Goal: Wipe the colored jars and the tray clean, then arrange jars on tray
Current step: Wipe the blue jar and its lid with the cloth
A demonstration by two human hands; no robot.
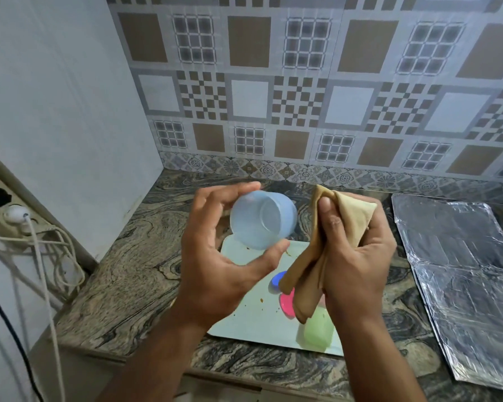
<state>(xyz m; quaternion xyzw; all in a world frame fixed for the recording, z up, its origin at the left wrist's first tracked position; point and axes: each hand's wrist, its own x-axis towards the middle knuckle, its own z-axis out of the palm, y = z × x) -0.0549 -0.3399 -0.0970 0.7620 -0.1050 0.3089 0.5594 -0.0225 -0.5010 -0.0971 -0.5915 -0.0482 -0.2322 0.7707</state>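
Note:
My left hand (215, 250) grips a pale blue translucent jar (262, 219) in the air above the tray, fingers over its top and thumb under it, its bottom tipped toward me. My right hand (357, 256) holds a bunched tan cloth (328, 248) just right of the jar, not touching it. Below lies a white tray (244, 311) with brown specks. On it sit a blue lid (277, 281), a pink lid (286, 303) and a green jar (317, 332), partly hidden by the cloth and my right hand.
The tray rests on a marbled stone counter (134, 274) in a corner against a tiled wall. A foil-covered sheet (465, 274) lies to the right. A power strip with a white plug (15, 213) and loose cables hangs at the left.

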